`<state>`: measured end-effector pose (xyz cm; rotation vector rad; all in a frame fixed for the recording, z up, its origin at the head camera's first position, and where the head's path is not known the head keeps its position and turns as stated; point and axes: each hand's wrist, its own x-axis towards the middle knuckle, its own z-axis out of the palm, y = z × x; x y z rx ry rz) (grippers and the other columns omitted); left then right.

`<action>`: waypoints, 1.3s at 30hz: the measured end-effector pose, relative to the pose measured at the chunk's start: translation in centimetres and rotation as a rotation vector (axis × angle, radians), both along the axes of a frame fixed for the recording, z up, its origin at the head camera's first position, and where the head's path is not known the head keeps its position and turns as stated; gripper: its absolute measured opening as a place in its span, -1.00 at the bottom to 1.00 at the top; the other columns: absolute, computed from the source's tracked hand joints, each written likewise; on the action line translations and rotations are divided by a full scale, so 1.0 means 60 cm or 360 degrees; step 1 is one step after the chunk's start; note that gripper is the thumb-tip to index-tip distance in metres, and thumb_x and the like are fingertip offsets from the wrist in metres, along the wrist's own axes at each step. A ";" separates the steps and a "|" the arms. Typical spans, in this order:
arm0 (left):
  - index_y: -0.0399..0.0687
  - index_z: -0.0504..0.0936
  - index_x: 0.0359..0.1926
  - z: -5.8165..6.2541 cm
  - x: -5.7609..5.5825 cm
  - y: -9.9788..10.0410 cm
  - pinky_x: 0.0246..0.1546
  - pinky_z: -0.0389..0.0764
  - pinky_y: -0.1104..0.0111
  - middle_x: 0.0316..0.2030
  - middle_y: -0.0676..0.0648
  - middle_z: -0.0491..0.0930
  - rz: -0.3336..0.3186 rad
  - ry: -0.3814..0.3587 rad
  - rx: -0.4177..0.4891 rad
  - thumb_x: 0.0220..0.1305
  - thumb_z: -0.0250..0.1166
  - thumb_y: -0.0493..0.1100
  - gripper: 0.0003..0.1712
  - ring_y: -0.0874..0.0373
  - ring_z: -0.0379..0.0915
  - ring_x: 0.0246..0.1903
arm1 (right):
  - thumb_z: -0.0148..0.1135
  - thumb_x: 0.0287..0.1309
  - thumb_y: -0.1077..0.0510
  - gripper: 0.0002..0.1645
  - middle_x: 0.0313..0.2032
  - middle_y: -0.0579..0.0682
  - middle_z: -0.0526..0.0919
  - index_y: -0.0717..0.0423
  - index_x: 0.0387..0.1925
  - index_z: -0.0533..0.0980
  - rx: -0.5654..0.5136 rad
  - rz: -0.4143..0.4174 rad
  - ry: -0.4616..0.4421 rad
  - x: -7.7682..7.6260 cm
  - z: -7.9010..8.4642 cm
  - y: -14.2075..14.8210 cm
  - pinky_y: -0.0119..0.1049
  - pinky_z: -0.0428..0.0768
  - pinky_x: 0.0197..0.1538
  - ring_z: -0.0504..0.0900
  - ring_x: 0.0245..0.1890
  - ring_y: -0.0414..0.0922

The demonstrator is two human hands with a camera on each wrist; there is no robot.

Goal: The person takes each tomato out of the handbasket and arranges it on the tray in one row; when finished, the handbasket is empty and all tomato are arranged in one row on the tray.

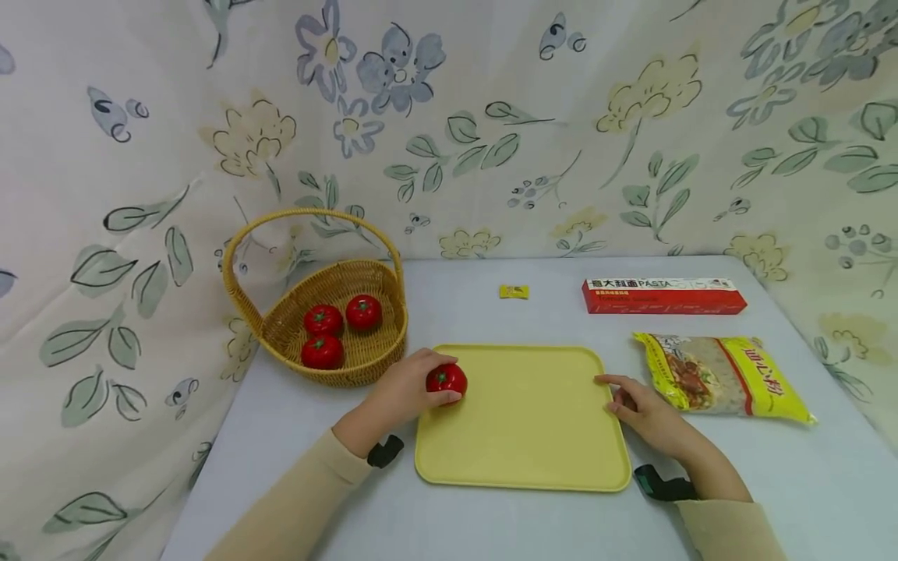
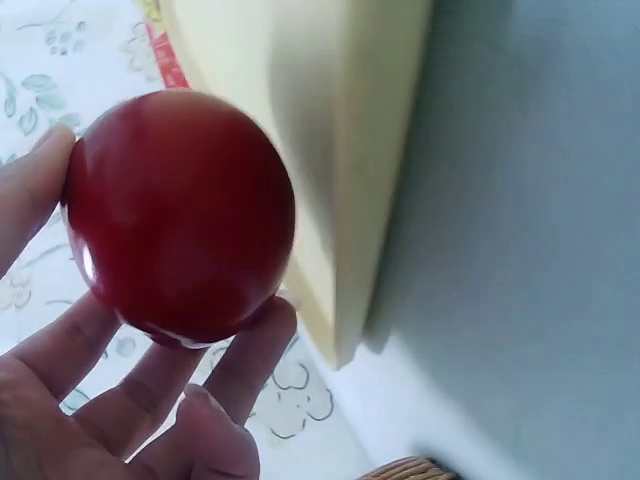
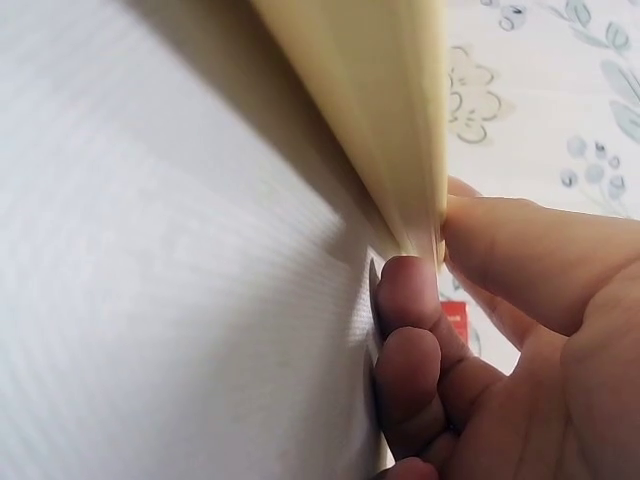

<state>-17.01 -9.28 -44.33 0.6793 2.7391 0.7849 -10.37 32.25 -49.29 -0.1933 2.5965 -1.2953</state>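
Observation:
Thumb and fingers of my left hand grip a red tomato with a green stem top, at the left edge of a yellow tray. The left wrist view shows the tomato from close up, held by the fingertips, with the tray's edge beside it. On the other side, my right hand pinches the tray's right rim. In the right wrist view the thumb lies against one side of the rim, with curled fingers at its underside.
A wicker basket with a tall handle holds three red tomatoes at the left. Behind the tray lies a small yellow packet. A red pasta box and a yellow noodle bag lie at the right. Floral cloth hangs behind the table.

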 end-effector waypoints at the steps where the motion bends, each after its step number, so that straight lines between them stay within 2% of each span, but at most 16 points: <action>1: 0.07 0.61 0.36 -0.005 -0.001 0.000 0.11 0.65 0.13 0.16 -0.03 0.59 -0.0004 0.0004 -0.0027 0.26 0.53 0.15 -0.30 0.03 0.57 0.09 | 0.22 0.50 0.21 -0.45 -0.26 0.04 0.42 0.18 0.43 0.37 0.0003 -0.0002 -0.0002 0.000 0.000 -0.001 -0.35 0.40 -0.31 0.41 -0.28 -0.11; 5: 0.07 0.61 0.35 -0.016 -0.003 -0.003 0.07 0.66 0.12 0.12 -0.06 0.59 -0.0014 0.0049 -0.0110 0.25 0.53 0.17 -0.29 0.02 0.58 0.04 | 0.23 0.50 0.20 -0.44 -0.26 0.04 0.43 0.17 0.43 0.37 0.0011 -0.0004 -0.0009 0.002 0.001 -0.003 -0.35 0.41 -0.30 0.41 -0.27 -0.09; 13: 0.13 0.59 0.38 -0.010 -0.001 -0.002 0.04 0.66 0.11 0.14 -0.12 0.59 -0.0032 0.0172 -0.0259 0.28 0.50 0.21 -0.29 -0.02 0.57 0.02 | 0.24 0.48 0.20 -0.43 -0.26 0.04 0.41 0.17 0.43 0.37 0.0034 -0.0020 -0.0023 0.002 0.009 -0.004 -0.36 0.41 -0.30 0.40 -0.26 -0.08; 19: 0.18 0.49 0.47 -0.015 0.002 -0.010 0.26 0.50 -0.01 0.22 -0.14 0.58 -0.0029 0.0187 -0.0264 0.28 0.46 0.28 -0.19 -0.11 0.49 0.15 | 0.24 0.49 0.21 -0.43 -0.26 0.04 0.42 0.18 0.43 0.37 0.0019 -0.0027 -0.0042 0.000 0.006 -0.006 -0.36 0.39 -0.32 0.39 -0.28 -0.10; 21: 0.19 0.45 0.51 -0.009 0.002 -0.015 0.29 0.47 -0.02 0.26 -0.13 0.56 -0.0019 0.0183 -0.0258 0.28 0.45 0.30 -0.14 -0.13 0.48 0.20 | 0.24 0.49 0.20 -0.43 -0.26 0.05 0.42 0.18 0.43 0.37 0.0012 -0.0032 -0.0058 0.001 0.005 -0.007 -0.36 0.40 -0.31 0.40 -0.28 -0.09; 24: 0.23 0.39 0.55 0.014 0.000 -0.027 0.23 0.54 0.01 0.29 -0.09 0.54 0.0003 0.0130 -0.0118 0.32 0.43 0.27 -0.15 -0.07 0.48 0.22 | 0.25 0.48 0.19 -0.41 -0.26 0.04 0.42 0.17 0.44 0.36 0.0016 -0.0039 -0.0072 0.001 0.005 -0.008 -0.36 0.40 -0.32 0.40 -0.28 -0.09; 27: 0.22 0.37 0.56 0.050 -0.007 -0.054 0.15 0.59 0.02 0.27 -0.05 0.54 -0.0005 0.0038 0.0201 0.40 0.41 0.13 -0.22 0.00 0.47 0.20 | 0.25 0.48 0.19 -0.40 -0.26 0.04 0.42 0.16 0.45 0.36 0.0011 -0.0043 -0.0073 0.003 0.002 -0.008 -0.36 0.40 -0.32 0.40 -0.28 -0.09; 30: 0.15 0.40 0.52 0.080 -0.028 -0.097 0.12 0.58 -0.01 0.19 -0.08 0.57 0.0001 0.0010 0.0484 0.45 0.38 0.03 -0.31 0.00 0.48 0.14 | 0.25 0.48 0.18 -0.40 -0.26 0.04 0.41 0.15 0.45 0.35 0.0016 -0.0035 -0.0067 0.003 0.001 -0.008 -0.36 0.40 -0.31 0.40 -0.27 -0.09; 32: 0.07 0.44 0.48 0.093 -0.051 -0.128 0.16 0.56 -0.07 0.16 -0.13 0.59 0.0021 0.0048 0.0523 0.47 0.37 0.00 -0.36 -0.06 0.49 0.13 | 0.25 0.48 0.18 -0.40 -0.26 0.04 0.41 0.15 0.45 0.36 0.0024 -0.0031 -0.0061 0.003 0.002 -0.007 -0.35 0.40 -0.32 0.39 -0.28 -0.09; 35: -0.04 0.47 0.44 0.099 -0.093 -0.167 0.22 0.49 -0.13 0.18 -0.20 0.59 0.0101 0.0076 0.0418 0.49 0.35 0.01 -0.40 -0.17 0.45 0.20 | 0.24 0.49 0.19 -0.41 -0.26 0.04 0.41 0.16 0.45 0.36 0.0030 -0.0027 -0.0051 0.003 0.004 -0.006 -0.35 0.39 -0.32 0.39 -0.29 -0.09; 39: -0.13 0.43 0.48 0.094 -0.140 -0.200 0.39 0.28 -0.22 0.37 -0.29 0.47 0.0140 0.0042 0.0156 0.51 0.33 0.03 -0.34 -0.29 0.26 0.39 | 0.24 0.49 0.19 -0.42 -0.26 0.04 0.41 0.16 0.44 0.36 0.0026 -0.0010 -0.0039 0.001 0.005 -0.006 -0.35 0.38 -0.33 0.38 -0.29 -0.10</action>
